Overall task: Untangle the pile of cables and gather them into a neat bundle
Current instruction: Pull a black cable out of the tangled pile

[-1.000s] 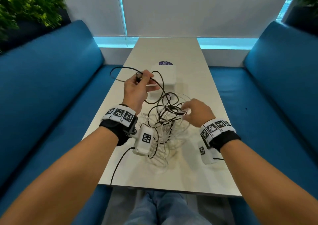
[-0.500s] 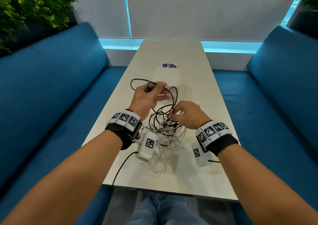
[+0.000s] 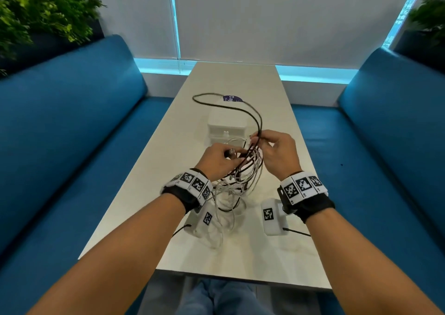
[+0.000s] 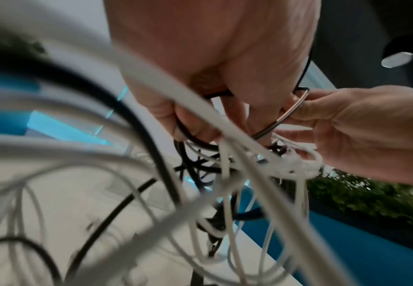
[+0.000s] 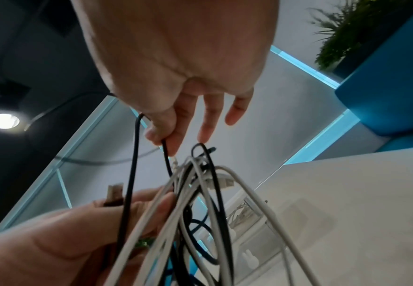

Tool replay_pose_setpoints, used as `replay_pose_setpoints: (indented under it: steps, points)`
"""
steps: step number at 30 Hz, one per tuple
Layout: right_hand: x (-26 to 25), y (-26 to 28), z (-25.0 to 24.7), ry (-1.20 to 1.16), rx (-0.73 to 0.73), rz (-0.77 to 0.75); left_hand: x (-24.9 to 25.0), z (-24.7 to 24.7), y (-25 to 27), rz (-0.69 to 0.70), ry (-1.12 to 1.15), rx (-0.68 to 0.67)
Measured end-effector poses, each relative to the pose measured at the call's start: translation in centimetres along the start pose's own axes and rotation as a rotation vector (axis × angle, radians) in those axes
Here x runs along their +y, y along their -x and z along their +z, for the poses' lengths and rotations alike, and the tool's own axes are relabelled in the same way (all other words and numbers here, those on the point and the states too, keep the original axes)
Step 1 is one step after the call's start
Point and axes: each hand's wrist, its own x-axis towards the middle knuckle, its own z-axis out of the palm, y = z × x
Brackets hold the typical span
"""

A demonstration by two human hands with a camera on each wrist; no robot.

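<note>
Cables [image 3: 243, 170], black and white, tangled in a loose bunch, lifted between both hands over the near half of the white table [image 3: 284, 254], lower loops trailing down to the tabletop. Left hand [image 3: 216, 161] curled round several strands of the tangle, a plug end pinched at the fingertips; seen from the left wrist as fingers [image 4: 195, 123] hooked through a black loop with white strands draped across. Right hand [image 3: 279, 154] just beside the left, thumb and forefinger pinching a black cable [image 3: 258, 119], the remaining fingers [image 5: 237, 108] extended and relaxed. From that pinch, the black cable arching up and away in a wide loop above a white box [image 3: 226, 128] farther along the table, near a purple round sticker [image 3: 231, 98]. Blue sofas [image 3: 72, 131] along both sides of the table, green plants [image 3: 36, 15] behind the backrests.
</note>
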Motion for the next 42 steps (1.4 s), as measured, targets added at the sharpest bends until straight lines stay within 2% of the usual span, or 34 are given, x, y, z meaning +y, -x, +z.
replay_pose_setpoints:
  steps: [4,6,9,13,17,20,23,27,30,32,34,36,39,42]
  points:
    - [-0.2,-0.6,-0.6,-0.094,0.045,0.033,1.1,-0.7,0.5,0.164,-0.130,-0.005]
    - [0.3,-0.9,-0.8,-0.095,0.049,0.061,1.1,-0.5,1.1,0.201,-0.180,-0.001]
    - [0.5,-0.8,-1.0,-0.031,0.059,0.093,0.8,-0.2,1.4,0.265,-0.190,0.115]
    - [0.2,0.4,-0.2,-0.032,-0.084,0.100,0.9,0.2,1.5,0.319,-0.183,0.177]
    - [0.3,0.5,-0.1,-0.037,-0.173,0.104,1.4,0.7,1.9,0.220,-0.088,0.191]
    - [0.6,0.5,-0.2,-0.041,-0.246,0.081,1.3,0.8,1.5,0.087,0.028,0.213]
    - [1.5,0.8,-0.2,0.047,-0.345,0.078,1.1,0.3,1.2,0.006,0.189,0.115]
    - [2.5,0.7,-0.6,0.162,-0.263,0.153,1.2,-0.3,1.5,-0.077,0.358,0.063]
    - [3.6,0.7,-1.2,0.243,-0.210,0.242,1.3,-1.1,1.6,-0.184,0.704,0.063]
    - [4.3,0.9,-1.0,0.323,-0.229,0.310,1.5,-1.7,1.7,-0.205,0.855,0.065]
    - [4.4,1.0,-0.6,0.365,-0.257,0.356,1.6,-2.0,1.5,-0.205,0.822,0.064]
    - [3.8,1.1,-0.5,0.333,-0.264,0.330,1.5,-2.0,1.4,-0.214,0.723,0.050]
    - [1.9,0.7,-1.0,0.215,-0.264,0.186,1.2,-2.0,1.2,-0.227,0.703,0.046]
    - [1.4,-0.3,-0.8,0.399,-0.417,0.078,0.9,-1.9,1.0,-0.252,0.762,0.060]
